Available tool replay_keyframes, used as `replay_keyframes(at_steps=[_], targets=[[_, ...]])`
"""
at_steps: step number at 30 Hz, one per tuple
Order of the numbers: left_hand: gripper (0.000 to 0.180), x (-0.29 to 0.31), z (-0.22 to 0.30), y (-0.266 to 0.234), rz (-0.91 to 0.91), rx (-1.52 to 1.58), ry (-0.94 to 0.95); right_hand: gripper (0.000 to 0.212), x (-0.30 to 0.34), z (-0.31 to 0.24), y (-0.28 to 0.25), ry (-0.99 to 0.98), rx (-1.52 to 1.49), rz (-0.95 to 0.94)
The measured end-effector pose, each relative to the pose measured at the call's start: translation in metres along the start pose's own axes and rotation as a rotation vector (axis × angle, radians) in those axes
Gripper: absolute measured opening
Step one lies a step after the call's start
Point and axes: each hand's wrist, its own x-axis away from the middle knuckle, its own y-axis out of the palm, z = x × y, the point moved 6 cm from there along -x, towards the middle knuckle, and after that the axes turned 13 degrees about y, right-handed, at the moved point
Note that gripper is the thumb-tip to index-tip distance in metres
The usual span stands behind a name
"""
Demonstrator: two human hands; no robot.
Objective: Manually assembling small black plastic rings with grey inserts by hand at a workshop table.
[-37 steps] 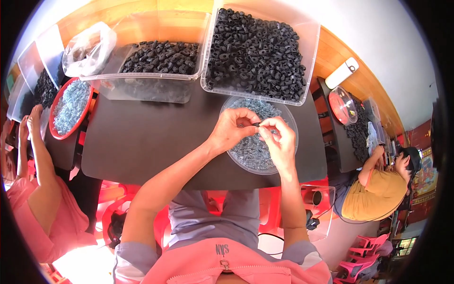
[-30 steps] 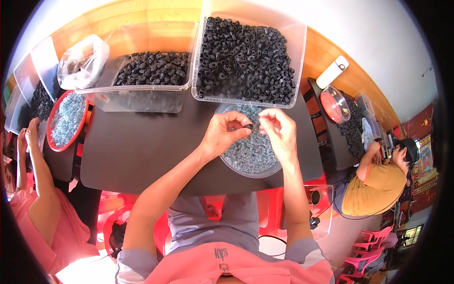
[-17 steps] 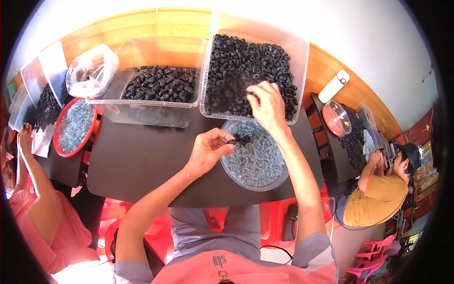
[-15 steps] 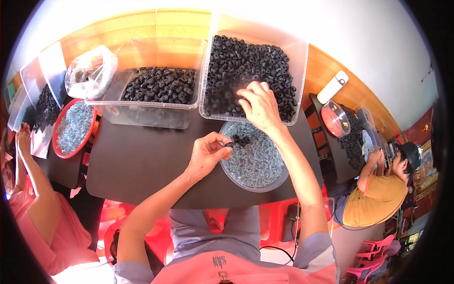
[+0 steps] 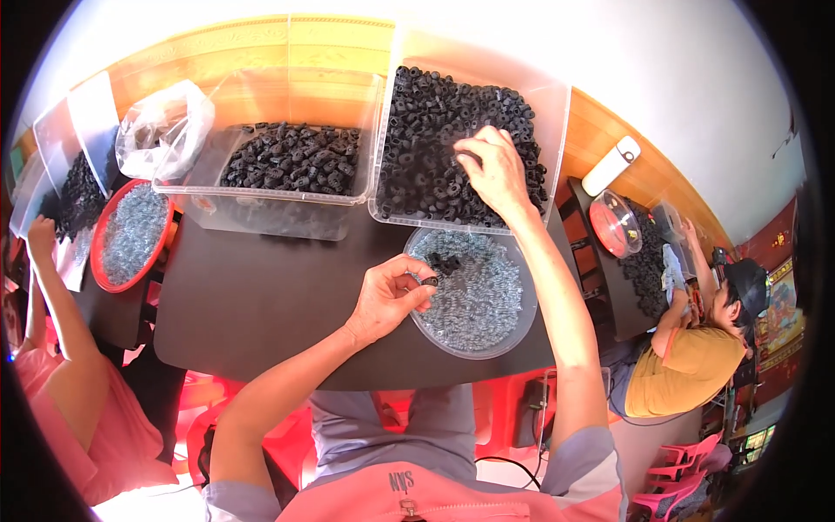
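My left hand [image 5: 389,298] pinches a small black plastic piece [image 5: 429,281] between thumb and fingertips, at the left rim of a round clear tub [image 5: 527,304]. Inside that tub lie many small clear bluish parts [image 5: 474,309] and a little cluster of black pieces [image 5: 445,264]. My right hand [image 5: 499,172] is over the clear box [image 5: 557,157] of short black ring-like pieces [image 5: 435,113], its thumb and fingers curled together. Whatever those fingers hold is too small and dark to name.
Left of that box stands another clear box [image 5: 261,204] with chunky black pieces [image 5: 296,157]. Beyond it are a plastic bag [image 5: 165,130] and a red basin [image 5: 104,277] of clear parts. Co-workers sit left and right [image 5: 687,370]. A white flask [image 5: 611,165] stands far right.
My right hand has shifted a little right and up over the black ring-like pieces. My left hand has moved slightly right and down, still pinching its piece. The right co-worker's arm now reaches out.
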Motion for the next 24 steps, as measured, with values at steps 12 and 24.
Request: replay_keyframes(at_steps=[12,24], targets=[[0.012,0.000,0.003,-0.003,0.042,0.075,-0.066,0.012,-0.011,0.005,0.021,0.151,-0.115,-0.097],[0.015,-0.002,0.004,-0.004,-0.064,0.072,-0.089,0.018,0.149,-0.026,-0.017,0.661,-1.139,-0.367]])
